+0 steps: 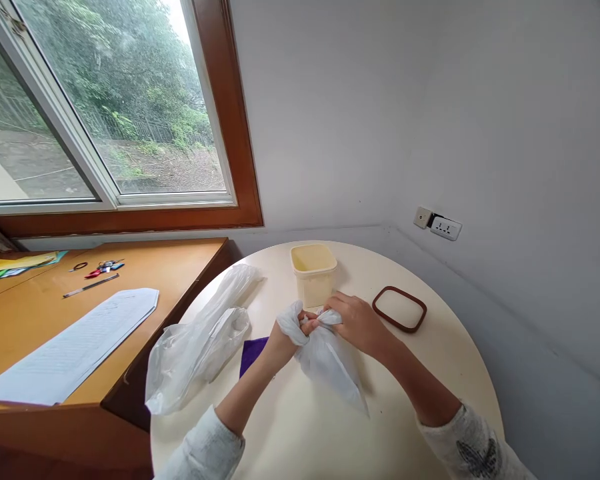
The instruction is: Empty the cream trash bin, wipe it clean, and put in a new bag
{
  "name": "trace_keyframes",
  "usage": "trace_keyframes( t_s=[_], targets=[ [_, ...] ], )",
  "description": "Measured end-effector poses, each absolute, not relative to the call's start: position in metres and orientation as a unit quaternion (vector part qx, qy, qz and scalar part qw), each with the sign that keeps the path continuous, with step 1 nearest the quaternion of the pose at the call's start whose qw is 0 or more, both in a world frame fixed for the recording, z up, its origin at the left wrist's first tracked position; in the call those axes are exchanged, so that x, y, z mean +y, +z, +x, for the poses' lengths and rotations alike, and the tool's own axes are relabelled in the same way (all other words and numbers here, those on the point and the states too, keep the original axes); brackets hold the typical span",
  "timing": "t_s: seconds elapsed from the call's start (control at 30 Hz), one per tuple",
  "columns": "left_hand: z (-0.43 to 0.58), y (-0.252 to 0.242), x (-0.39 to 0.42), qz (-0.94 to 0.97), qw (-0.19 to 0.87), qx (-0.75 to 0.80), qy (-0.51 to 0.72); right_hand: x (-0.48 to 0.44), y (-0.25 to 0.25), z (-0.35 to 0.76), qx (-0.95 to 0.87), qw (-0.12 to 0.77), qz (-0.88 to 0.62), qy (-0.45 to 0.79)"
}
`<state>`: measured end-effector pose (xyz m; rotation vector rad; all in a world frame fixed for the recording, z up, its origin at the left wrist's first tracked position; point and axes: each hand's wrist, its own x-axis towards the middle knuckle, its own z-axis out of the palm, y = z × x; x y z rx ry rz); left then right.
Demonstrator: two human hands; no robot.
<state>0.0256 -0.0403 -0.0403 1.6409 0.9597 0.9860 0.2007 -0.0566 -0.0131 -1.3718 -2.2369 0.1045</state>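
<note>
Both my hands meet over the round table, gripping one white plastic bag (pixel 330 367). My left hand (pixel 285 340) is closed, with a twist of the bag wrapped round it. The fingers of my right hand (pixel 355 321) pinch the bag's gathered part beside it. Below my hands the rest of the bag hangs in a loose point toward me. Just behind them stands an open, cream-coloured plastic tub (pixel 314 283). A purple cloth-like piece (pixel 251 355) lies partly hidden by my left wrist.
More crumpled clear plastic bags (pixel 195 353) lie on the left of the table (pixel 330 440). A brown rounded frame (pixel 400 309) rests at right. On the wooden desk (pixel 180 260) are papers (pixel 75 350), a pen (pixel 91 285) and keys (pixel 105 268). Walls close off the back and right.
</note>
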Motion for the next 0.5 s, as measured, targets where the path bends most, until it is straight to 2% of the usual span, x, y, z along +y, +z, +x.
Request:
trace_keyframes(
  t_s=[0.13,0.27,0.33,0.5],
  targets=[
    [0.032,-0.043,-0.040,0.677,0.502,0.369,0.391,-0.059,-0.005,0.195,-0.844,0.266,-0.466,-0.007],
    [0.032,-0.045,-0.040,0.702,0.448,0.359,0.422,-0.059,0.003,0.195,-0.837,0.300,-0.457,0.026],
    [0.031,-0.045,-0.040,0.701,0.436,0.370,0.427,-0.058,0.010,0.201,-0.810,0.346,-0.471,0.034],
    [0.030,-0.045,-0.040,0.676,0.433,0.404,0.438,-0.069,0.023,0.206,-0.668,0.543,-0.507,-0.041]
  ],
)
